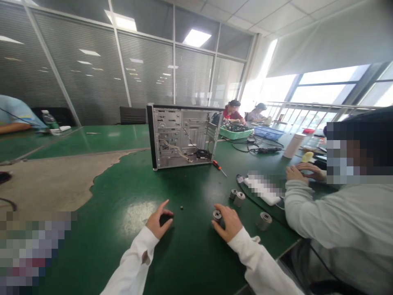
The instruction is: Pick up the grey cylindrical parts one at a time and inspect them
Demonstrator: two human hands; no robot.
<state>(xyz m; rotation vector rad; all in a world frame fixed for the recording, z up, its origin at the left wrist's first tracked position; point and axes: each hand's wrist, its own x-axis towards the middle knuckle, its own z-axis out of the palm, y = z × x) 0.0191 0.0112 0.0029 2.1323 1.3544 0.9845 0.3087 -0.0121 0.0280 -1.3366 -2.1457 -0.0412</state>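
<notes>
My left hand (160,219) hovers over the green table with thumb and fingers apart and nothing between them. Just right of its fingertips lies a tiny metal piece (181,207), perhaps a nut, too small to tell. Thumb and fingers of my right hand (229,222) close round a short grey metal cylinder (217,215) with a dark centre on its top. Similar metal cylinders stand beyond and to the right of that hand: a smaller one (233,194), one touching or close beside it (240,199), and a larger one (264,221).
An opened computer case (184,137) stands at the table's middle, an orange-handled screwdriver (219,168) beside it. A white power strip (264,189) with a black cable lies right. A co-worker's hands (302,172) are close by. Green (236,132) and blue baskets (268,132) stand farther back.
</notes>
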